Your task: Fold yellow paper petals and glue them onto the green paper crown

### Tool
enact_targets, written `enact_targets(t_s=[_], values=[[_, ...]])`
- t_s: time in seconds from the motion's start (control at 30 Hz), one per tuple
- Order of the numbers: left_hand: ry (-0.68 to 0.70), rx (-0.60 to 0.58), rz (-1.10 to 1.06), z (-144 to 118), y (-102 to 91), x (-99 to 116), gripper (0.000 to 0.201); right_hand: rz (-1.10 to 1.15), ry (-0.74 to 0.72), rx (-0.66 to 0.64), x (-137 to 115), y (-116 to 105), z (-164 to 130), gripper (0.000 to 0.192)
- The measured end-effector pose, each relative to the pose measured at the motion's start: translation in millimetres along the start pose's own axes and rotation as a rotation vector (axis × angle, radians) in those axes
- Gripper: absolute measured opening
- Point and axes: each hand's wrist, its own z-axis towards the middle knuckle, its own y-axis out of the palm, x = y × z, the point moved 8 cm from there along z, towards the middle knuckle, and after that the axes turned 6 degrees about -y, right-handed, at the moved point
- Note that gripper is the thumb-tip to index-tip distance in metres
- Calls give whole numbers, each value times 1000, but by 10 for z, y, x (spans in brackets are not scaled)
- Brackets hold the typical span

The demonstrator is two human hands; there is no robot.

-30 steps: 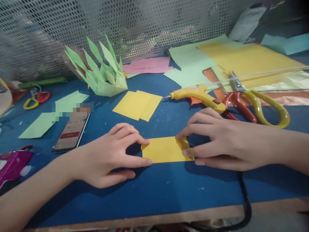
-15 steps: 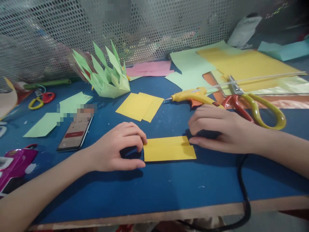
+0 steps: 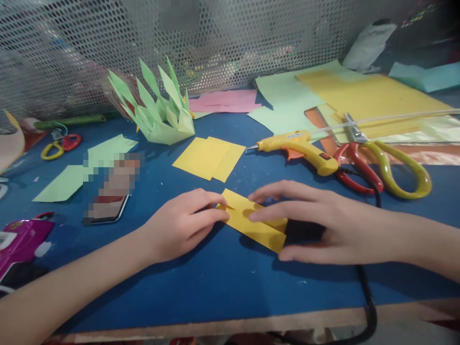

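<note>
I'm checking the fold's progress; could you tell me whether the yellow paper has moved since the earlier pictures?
Yes. The yellow paper has turned and is now slanted, its left end nearer the yellow stack.

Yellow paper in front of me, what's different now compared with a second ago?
The yellow paper has turned from square-on to slanted and looks folded lengthwise. The right hand has come back over it, fingers pressing on top; the left hand stays pinching its left end. Glue gun, scissors and phone are unmoved.

Both hands, the left hand (image 3: 179,227) and the right hand (image 3: 323,225), are bare, without gloves. No rings or watch visible. Forearms are uncovered; no sleeve reaches into view.
</note>
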Motion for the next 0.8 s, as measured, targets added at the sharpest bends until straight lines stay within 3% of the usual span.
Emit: enact_targets(t_s=[0.13,0.37,0.53,0.67,0.8], values=[[-36,-2,-37,12,5,4,19,-43,53,19,82,-18,-20,47],[-102,9,-64,15,-3,-22,21,157,-52,-97,-161,82,10,34],[-95,72,-39,29,-74,29,10,-41,-127,-9,-209,102,32,28],[-11,26,-105,5,-61,168,10,-101,-186,56,-233,131,40,26],[22,-21,-146,-54,-60,289,33,-179,-222,96,-290,143,97,24]])
